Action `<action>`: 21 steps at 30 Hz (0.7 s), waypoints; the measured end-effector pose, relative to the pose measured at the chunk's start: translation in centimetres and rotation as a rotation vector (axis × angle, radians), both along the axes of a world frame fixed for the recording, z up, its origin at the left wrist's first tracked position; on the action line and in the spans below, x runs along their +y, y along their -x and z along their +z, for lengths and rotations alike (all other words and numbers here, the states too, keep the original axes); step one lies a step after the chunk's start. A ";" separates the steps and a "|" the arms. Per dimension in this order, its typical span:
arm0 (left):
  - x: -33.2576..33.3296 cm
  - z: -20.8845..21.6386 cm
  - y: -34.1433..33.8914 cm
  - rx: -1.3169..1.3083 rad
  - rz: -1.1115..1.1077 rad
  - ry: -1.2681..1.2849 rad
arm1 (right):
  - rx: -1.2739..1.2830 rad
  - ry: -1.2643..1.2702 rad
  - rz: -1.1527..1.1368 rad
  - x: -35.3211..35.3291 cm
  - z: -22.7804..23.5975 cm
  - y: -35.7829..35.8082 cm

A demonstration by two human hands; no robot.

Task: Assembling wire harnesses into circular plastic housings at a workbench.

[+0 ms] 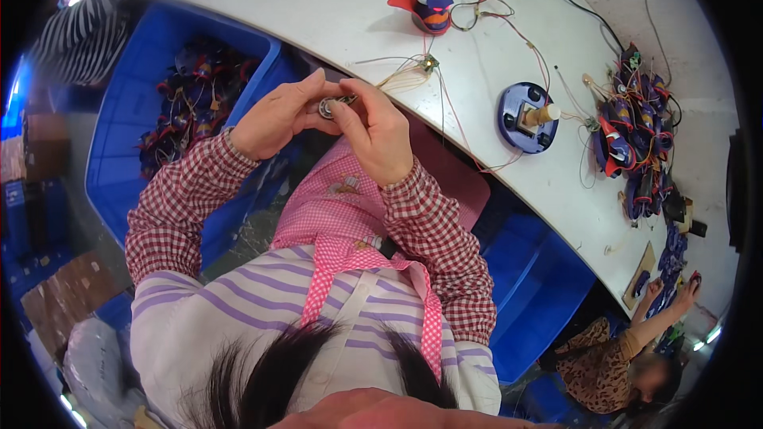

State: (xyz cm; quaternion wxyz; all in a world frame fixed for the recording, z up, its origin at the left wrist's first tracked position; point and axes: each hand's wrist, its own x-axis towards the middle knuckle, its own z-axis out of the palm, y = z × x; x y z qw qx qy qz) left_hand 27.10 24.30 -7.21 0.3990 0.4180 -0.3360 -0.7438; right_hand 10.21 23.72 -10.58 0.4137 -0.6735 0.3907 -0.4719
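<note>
Above my lap, by the table's edge, both hands meet around a small round metal-rimmed part [326, 108]. The fingers of my left hand [280, 113] are closed on it from the left. My right hand [377, 128] pinches it from the other side, thumb bent over it. Its far side is hidden by the fingers. Thin wires run near my right fingertips toward a small green circuit board [430, 63] on the table. Beyond it stands a purple and red horned toy figure [434, 12] with a lit pink face, wires trailing beside it.
A round dark-blue base with a tan cylinder [540, 116] lies on the white table [485, 83]. Wired toy parts [632, 127] are piled at right. A blue bin [119, 139] at left holds more; another blue bin [528, 286] stands below right. A co-worker [612, 361] reaches in at far right.
</note>
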 end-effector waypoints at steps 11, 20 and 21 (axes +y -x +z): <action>2.3 -2.3 1.3 -0.119 0.061 0.050 | -0.234 -0.342 0.164 0.6 -2.8 1.3; 2.4 -2.5 2.6 -0.134 0.056 0.168 | -0.655 -0.645 0.280 1.2 -3.6 3.4; 2.5 -2.4 2.7 -0.136 0.069 0.180 | -0.704 -0.678 0.295 1.2 -3.7 3.6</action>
